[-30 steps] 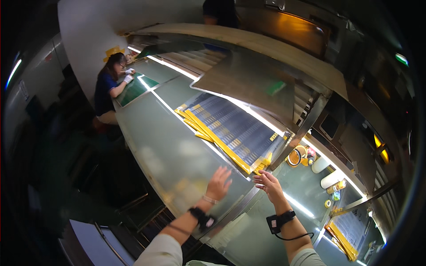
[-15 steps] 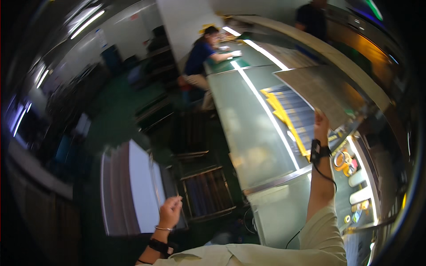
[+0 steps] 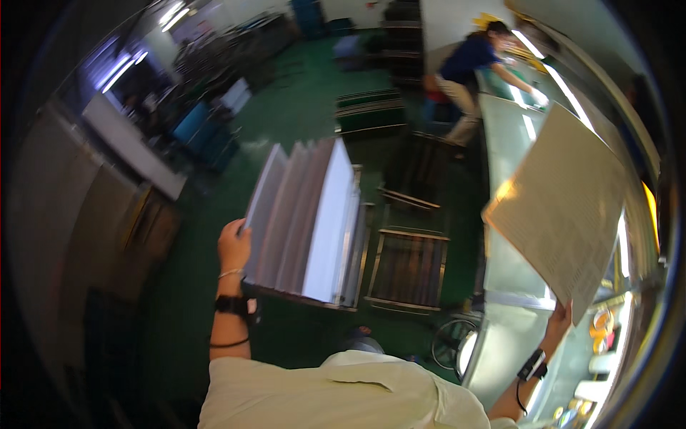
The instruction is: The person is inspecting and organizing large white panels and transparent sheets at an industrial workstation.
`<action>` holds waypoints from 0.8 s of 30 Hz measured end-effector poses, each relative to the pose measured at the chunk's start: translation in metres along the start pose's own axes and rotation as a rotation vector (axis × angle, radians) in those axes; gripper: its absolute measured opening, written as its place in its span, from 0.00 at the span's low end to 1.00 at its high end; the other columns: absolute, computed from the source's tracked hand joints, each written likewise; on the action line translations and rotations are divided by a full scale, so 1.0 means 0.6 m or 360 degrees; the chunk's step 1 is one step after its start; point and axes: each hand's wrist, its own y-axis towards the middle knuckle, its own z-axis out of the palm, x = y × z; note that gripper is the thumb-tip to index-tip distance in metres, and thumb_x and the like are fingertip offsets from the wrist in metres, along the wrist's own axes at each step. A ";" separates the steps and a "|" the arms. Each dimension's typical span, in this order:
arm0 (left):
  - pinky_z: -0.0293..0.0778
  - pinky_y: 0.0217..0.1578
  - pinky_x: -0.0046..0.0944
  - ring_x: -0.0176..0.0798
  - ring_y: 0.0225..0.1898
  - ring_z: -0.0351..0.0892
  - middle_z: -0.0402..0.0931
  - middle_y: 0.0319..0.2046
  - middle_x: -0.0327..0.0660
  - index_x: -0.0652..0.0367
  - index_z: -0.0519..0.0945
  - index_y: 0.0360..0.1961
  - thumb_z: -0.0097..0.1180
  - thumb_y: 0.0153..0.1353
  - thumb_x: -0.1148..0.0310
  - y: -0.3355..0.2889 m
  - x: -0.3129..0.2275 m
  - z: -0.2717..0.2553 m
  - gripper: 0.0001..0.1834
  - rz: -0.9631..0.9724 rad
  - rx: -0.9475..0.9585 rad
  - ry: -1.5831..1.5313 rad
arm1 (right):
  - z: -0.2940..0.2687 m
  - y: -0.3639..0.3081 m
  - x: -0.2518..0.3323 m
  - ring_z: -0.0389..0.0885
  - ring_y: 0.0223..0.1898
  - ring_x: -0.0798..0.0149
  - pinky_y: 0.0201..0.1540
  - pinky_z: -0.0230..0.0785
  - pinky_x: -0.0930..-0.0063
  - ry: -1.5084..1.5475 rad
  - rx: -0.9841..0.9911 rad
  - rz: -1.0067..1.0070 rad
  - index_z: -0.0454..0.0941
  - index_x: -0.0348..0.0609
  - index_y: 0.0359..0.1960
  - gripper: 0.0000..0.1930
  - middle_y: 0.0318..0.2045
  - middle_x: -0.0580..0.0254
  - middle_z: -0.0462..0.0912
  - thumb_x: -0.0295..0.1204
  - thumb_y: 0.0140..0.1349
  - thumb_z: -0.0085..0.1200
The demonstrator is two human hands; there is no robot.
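My left hand (image 3: 234, 245) grips the edge of the outermost of several white sheets (image 3: 314, 222) that stand upright side by side in a metal rack (image 3: 350, 282) on the floor. My right hand (image 3: 557, 319) is raised off to the right and pinches the lower corner of a large pale sheet (image 3: 564, 211) with a fine printed grid, held tilted in the air above the long work table (image 3: 511, 136). Both wrists carry dark bands.
A second metal rack (image 3: 407, 264), dark inside, stands right of the first on the green floor (image 3: 300, 121). Another person in a dark blue top (image 3: 468, 61) leans over the table's far end. Rolls of tape (image 3: 604, 318) lie near the table's right edge.
My view has swung left from the table to the floor racks. My left hand has reached the white sheets and gripped one. My right hand still holds the large sheet up.
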 end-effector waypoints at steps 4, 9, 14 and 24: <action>0.68 0.43 0.42 0.50 0.41 0.74 0.76 0.36 0.49 0.60 0.78 0.35 0.54 0.48 0.66 0.021 0.122 -0.020 0.13 -0.0274 0.0161 0.0152 | 0.038 -0.008 -0.140 0.72 0.47 0.60 0.54 0.64 0.70 0.0993 0.0311 0.0901 0.67 0.27 0.45 0.15 0.44 0.48 0.74 0.28 0.61 0.43; 0.69 0.41 0.44 0.51 0.39 0.75 0.76 0.35 0.48 0.59 0.79 0.34 0.52 0.49 0.63 0.082 0.281 0.089 0.13 -0.0475 0.0336 0.0129 | -0.257 0.149 -0.404 0.76 0.18 0.68 0.14 0.67 0.81 0.0391 0.0132 0.1170 0.73 0.44 0.27 0.13 0.22 0.58 0.79 0.41 0.60 0.47; 0.70 0.38 0.47 0.51 0.38 0.74 0.76 0.33 0.48 0.59 0.78 0.33 0.51 0.51 0.63 0.103 0.364 0.127 0.12 -0.0341 0.0660 0.0636 | -0.174 0.174 -0.484 0.66 0.24 0.70 0.24 0.60 0.79 0.0087 0.0160 0.1139 0.67 0.45 0.33 0.10 0.26 0.67 0.69 0.37 0.57 0.48; 0.73 0.29 0.47 0.52 0.30 0.77 0.76 0.24 0.49 0.63 0.72 0.39 0.51 0.54 0.65 0.126 0.333 0.215 0.15 -0.0345 0.0549 0.0717 | -0.182 -0.108 -0.256 0.68 0.42 0.68 0.41 0.63 0.77 -0.0217 -0.0016 0.0866 0.67 0.44 0.48 0.18 0.43 0.64 0.70 0.37 0.57 0.48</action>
